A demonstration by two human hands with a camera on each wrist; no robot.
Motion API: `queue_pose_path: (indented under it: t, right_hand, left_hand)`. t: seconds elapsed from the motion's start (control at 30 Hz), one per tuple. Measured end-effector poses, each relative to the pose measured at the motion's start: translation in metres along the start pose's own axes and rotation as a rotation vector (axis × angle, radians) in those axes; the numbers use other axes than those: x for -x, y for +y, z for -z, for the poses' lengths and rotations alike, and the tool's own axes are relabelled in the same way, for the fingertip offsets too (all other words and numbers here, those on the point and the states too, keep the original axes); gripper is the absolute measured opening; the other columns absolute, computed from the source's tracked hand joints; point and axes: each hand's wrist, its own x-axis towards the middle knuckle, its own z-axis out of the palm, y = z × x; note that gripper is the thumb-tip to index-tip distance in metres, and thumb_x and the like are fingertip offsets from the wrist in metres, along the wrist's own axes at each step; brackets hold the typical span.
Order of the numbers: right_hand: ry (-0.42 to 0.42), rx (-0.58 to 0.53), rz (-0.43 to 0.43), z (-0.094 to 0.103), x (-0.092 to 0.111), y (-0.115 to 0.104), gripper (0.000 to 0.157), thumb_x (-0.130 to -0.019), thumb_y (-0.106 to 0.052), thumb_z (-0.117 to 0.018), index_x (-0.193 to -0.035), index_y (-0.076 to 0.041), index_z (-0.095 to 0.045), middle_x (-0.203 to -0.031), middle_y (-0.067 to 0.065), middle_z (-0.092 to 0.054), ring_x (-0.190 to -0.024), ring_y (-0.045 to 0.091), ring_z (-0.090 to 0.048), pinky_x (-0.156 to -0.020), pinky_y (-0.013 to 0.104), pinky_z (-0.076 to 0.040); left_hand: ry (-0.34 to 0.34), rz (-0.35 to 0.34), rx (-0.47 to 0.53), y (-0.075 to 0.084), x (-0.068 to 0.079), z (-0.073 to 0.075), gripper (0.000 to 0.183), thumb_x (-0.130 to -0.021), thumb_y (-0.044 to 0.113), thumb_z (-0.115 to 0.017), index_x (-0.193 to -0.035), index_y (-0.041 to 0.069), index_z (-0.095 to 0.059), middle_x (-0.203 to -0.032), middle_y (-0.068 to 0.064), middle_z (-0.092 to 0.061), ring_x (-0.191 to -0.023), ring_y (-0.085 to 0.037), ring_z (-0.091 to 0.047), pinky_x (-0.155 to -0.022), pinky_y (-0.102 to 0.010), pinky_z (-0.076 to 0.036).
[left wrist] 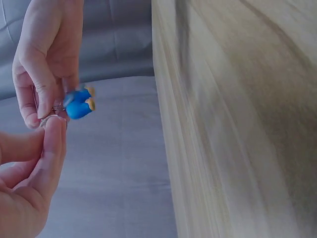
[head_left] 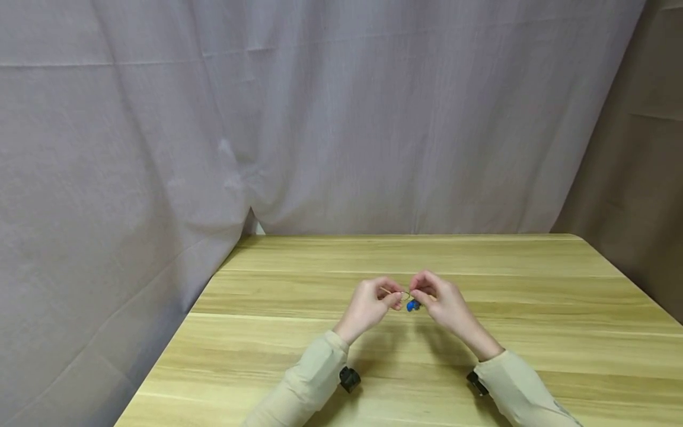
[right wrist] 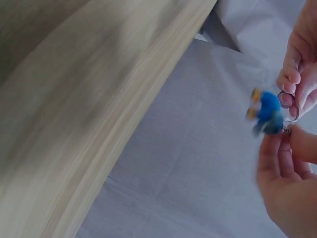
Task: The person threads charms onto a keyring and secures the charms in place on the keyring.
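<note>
Above the table, both hands meet at a small keychain with a blue figure [head_left: 413, 305] on it. In the left wrist view the blue figure [left wrist: 79, 108] shows yellow-orange ends; its outline is blurred. My left hand [head_left: 374, 301] pinches a thin metal ring [right wrist: 286, 99] between thumb and fingers. Opposite it, my right hand [head_left: 434, 299] pinches the short metal link beside the figure, with thumb against fingertips. A second curved loop of metal [right wrist: 295, 116] shows between the hands in the right wrist view. Fingertips hide part of the ring and link.
A light wood-grain table [head_left: 299, 261] lies beneath the hands. Grey cloth [head_left: 373, 118] hangs behind it and along its left side, and a darker brown cloth [head_left: 629, 178] hangs at right. Each sleeve carries a black wrist camera [head_left: 349, 378].
</note>
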Motion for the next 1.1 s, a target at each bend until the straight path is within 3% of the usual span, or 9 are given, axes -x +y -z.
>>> queue_pose_path:
  t: [0.1, 0.27, 0.7, 0.87, 0.97, 1.1]
  right_hand:
    - [-0.008, -0.019, -0.015, 0.0, 0.0, 0.001, 0.012, -0.084, 0.007, -0.067, -0.09, -0.001, -0.06, -0.083, 0.011, -0.067, -0.077, 0.001, -0.059, -0.07, 0.022, -0.055]
    - [0.005, -0.054, -0.07, 0.003, -0.001, 0.001, 0.015, -0.082, 0.009, -0.068, -0.09, 0.001, -0.059, -0.08, 0.013, -0.066, -0.07, -0.005, -0.056, -0.062, 0.018, -0.051]
    - [0.008, -0.144, -0.239, 0.012, -0.005, -0.01, 0.014, -0.082, 0.005, -0.07, -0.092, 0.007, -0.06, -0.085, 0.016, -0.068, -0.071, -0.003, -0.058, -0.068, 0.014, -0.053]
    - [0.004, -0.172, -0.259, 0.013, -0.007, -0.012, 0.014, -0.084, 0.005, -0.068, -0.094, 0.01, -0.059, -0.087, 0.017, -0.068, -0.073, -0.004, -0.058, -0.072, 0.014, -0.052]
    - [0.008, -0.191, -0.266, 0.015, -0.009, -0.014, 0.014, -0.085, 0.006, -0.067, -0.094, 0.011, -0.058, -0.087, 0.017, -0.067, -0.073, -0.004, -0.059, -0.072, 0.014, -0.052]
    - [0.009, -0.207, -0.269, 0.017, -0.01, -0.018, 0.013, -0.085, 0.006, -0.067, -0.093, 0.011, -0.058, -0.086, 0.015, -0.067, -0.073, -0.004, -0.059, -0.071, 0.014, -0.052]
  left_hand:
    - [0.015, 0.003, 0.022, 0.0, -0.001, 0.001, 0.009, -0.09, 0.0, -0.064, -0.097, -0.004, -0.068, -0.09, -0.018, -0.071, -0.069, -0.014, -0.069, -0.064, -0.028, -0.059]
    - [0.045, 0.008, 0.044, 0.002, -0.001, 0.003, 0.008, -0.09, 0.002, -0.064, -0.096, -0.002, -0.068, -0.089, -0.016, -0.073, -0.07, -0.008, -0.07, -0.063, -0.02, -0.056]
    - [0.033, -0.002, 0.128, 0.008, -0.001, 0.002, 0.007, -0.087, 0.0, -0.067, -0.093, -0.004, -0.068, -0.09, -0.023, -0.073, -0.084, -0.031, -0.074, -0.068, -0.019, -0.055]
    - [0.027, 0.053, 0.3, 0.007, 0.0, 0.003, 0.013, -0.089, -0.002, -0.063, -0.099, -0.009, -0.065, -0.097, -0.027, -0.071, -0.089, -0.031, -0.073, -0.083, -0.029, -0.058]
    - [0.031, 0.094, 0.429, 0.007, -0.002, 0.004, 0.016, -0.09, -0.003, -0.061, -0.103, -0.012, -0.062, -0.103, -0.03, -0.069, -0.089, -0.025, -0.073, -0.09, -0.033, -0.056]
    - [0.022, 0.115, 0.502, 0.007, -0.004, 0.005, 0.018, -0.09, -0.004, -0.059, -0.105, -0.014, -0.059, -0.107, -0.03, -0.067, -0.085, -0.015, -0.072, -0.092, -0.033, -0.056]
